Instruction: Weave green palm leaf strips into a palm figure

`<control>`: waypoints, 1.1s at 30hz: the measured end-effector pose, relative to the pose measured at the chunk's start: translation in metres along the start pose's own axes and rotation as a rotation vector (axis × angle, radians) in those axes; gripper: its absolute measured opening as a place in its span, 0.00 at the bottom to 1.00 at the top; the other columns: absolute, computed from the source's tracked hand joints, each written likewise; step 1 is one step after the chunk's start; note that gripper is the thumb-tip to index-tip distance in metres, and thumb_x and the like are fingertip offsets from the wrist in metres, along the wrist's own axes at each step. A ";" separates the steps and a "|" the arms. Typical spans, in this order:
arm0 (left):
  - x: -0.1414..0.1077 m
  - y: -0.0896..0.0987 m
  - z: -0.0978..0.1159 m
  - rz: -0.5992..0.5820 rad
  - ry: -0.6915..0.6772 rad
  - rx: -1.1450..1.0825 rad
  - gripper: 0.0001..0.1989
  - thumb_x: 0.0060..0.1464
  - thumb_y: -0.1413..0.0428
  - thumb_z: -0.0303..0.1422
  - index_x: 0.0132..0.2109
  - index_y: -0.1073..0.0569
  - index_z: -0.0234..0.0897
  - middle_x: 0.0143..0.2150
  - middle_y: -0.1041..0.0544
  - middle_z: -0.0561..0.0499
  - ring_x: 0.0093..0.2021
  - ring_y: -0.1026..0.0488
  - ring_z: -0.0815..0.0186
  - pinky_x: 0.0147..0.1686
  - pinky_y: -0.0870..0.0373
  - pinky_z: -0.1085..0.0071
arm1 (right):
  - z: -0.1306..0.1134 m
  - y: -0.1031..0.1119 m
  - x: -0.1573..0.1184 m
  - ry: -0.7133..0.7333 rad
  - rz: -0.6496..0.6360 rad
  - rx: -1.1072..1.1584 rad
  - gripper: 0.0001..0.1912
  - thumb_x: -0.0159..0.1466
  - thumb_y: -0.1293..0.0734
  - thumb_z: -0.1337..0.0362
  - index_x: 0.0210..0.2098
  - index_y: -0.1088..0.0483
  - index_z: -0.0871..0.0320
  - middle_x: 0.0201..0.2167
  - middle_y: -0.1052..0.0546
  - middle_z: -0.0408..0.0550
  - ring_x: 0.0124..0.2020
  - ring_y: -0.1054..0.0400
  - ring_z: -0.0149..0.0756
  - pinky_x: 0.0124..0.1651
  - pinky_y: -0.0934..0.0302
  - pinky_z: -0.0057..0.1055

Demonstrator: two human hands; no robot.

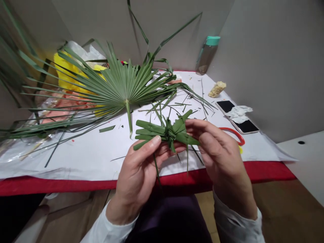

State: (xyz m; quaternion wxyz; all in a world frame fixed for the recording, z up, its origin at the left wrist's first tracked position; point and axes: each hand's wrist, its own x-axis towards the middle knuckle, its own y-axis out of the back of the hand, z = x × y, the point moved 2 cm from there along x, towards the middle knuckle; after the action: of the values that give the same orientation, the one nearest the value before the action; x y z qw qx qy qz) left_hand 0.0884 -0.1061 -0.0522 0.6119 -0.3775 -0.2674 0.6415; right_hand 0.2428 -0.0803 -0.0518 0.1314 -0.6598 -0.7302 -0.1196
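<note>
I have the woven palm strips up in front of me, just above the table's front edge, with a tight knot at the middle and blades fanning out on both sides. My left hand pinches the left blades between thumb and fingers. My right hand is closed around the right side, fingers curled over the blades, with only a narrow gap between the hands at the knot. Both hands hang over the red cloth edging the white sheet, and thin ends dangle past it.

Open sheet lies to my left, scattered with offcuts such as a loose strip. Beyond that, the big palm leaf spreads across the far left, its stem pointing towards me. To the right sit red scissor loops, a phone under a tissue, and a crumbly lump. A gray wall closes the right side. The teal-capped bottle stands in the far corner, with no writing I can read.
</note>
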 end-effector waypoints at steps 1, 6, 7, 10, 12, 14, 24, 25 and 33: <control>-0.001 -0.001 0.000 0.002 -0.001 0.012 0.06 0.58 0.38 0.24 0.36 0.15 0.28 0.37 0.12 0.44 0.39 0.14 0.60 0.46 0.15 0.67 | 0.002 0.000 0.001 -0.009 -0.025 0.025 0.14 0.69 0.29 0.56 0.51 0.23 0.53 0.44 0.17 0.48 0.46 0.21 0.39 0.48 0.25 0.32; -0.001 -0.003 0.002 -0.039 -0.007 0.016 0.07 0.58 0.38 0.23 0.35 0.15 0.30 0.37 0.12 0.48 0.39 0.14 0.60 0.46 0.15 0.65 | 0.004 0.000 0.005 -0.008 0.008 0.099 0.18 0.67 0.28 0.58 0.55 0.28 0.52 0.46 0.19 0.47 0.48 0.23 0.36 0.49 0.26 0.31; -0.001 -0.004 0.002 -0.053 0.005 0.018 0.07 0.58 0.39 0.23 0.35 0.15 0.30 0.37 0.12 0.48 0.39 0.14 0.60 0.46 0.15 0.65 | 0.002 0.000 0.005 -0.022 0.021 0.117 0.18 0.67 0.27 0.59 0.55 0.28 0.52 0.48 0.20 0.46 0.49 0.24 0.35 0.50 0.27 0.30; -0.001 -0.005 0.004 -0.059 0.035 0.032 0.08 0.60 0.40 0.23 0.37 0.15 0.29 0.39 0.12 0.46 0.41 0.15 0.61 0.46 0.16 0.67 | -0.004 -0.002 0.006 -0.113 0.044 0.182 0.19 0.63 0.24 0.62 0.53 0.27 0.51 0.44 0.20 0.43 0.44 0.25 0.33 0.47 0.29 0.26; -0.001 -0.005 0.004 -0.023 0.034 0.045 0.08 0.59 0.40 0.24 0.36 0.15 0.28 0.38 0.12 0.45 0.40 0.15 0.61 0.45 0.15 0.67 | -0.009 -0.002 0.006 -0.150 0.046 0.220 0.15 0.62 0.24 0.64 0.48 0.24 0.52 0.37 0.21 0.40 0.39 0.27 0.29 0.42 0.30 0.23; -0.001 -0.004 0.004 0.019 0.031 0.069 0.07 0.58 0.38 0.24 0.35 0.15 0.28 0.37 0.12 0.45 0.38 0.15 0.61 0.44 0.15 0.67 | -0.011 -0.001 0.006 -0.156 0.037 0.248 0.10 0.63 0.24 0.66 0.44 0.22 0.53 0.33 0.22 0.38 0.35 0.28 0.26 0.40 0.32 0.19; -0.001 0.000 0.005 0.013 -0.002 0.045 0.09 0.56 0.35 0.27 0.43 0.14 0.39 0.43 0.12 0.49 0.43 0.16 0.64 0.45 0.18 0.72 | -0.012 -0.004 0.005 -0.158 0.073 0.364 0.06 0.61 0.23 0.68 0.36 0.23 0.54 0.32 0.21 0.38 0.33 0.27 0.25 0.38 0.30 0.20; 0.000 0.000 0.006 0.004 0.011 0.019 0.11 0.56 0.35 0.28 0.46 0.14 0.38 0.43 0.12 0.48 0.42 0.16 0.63 0.46 0.17 0.71 | -0.013 -0.005 0.006 -0.158 0.068 0.376 0.06 0.61 0.23 0.68 0.35 0.23 0.54 0.32 0.21 0.38 0.34 0.27 0.26 0.39 0.29 0.21; 0.005 -0.002 0.006 0.004 0.040 -0.029 0.05 0.55 0.35 0.26 0.39 0.14 0.34 0.35 0.13 0.50 0.38 0.16 0.66 0.43 0.18 0.74 | -0.014 -0.008 0.003 -0.194 0.032 0.451 0.05 0.60 0.23 0.65 0.35 0.22 0.54 0.33 0.21 0.39 0.35 0.25 0.28 0.41 0.28 0.23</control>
State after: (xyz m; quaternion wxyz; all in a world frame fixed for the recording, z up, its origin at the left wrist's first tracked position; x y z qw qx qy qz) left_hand 0.0849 -0.1007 -0.0483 0.6104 -0.3996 -0.2635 0.6311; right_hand 0.2351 -0.0834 -0.0372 0.2065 -0.6337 -0.7370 0.1122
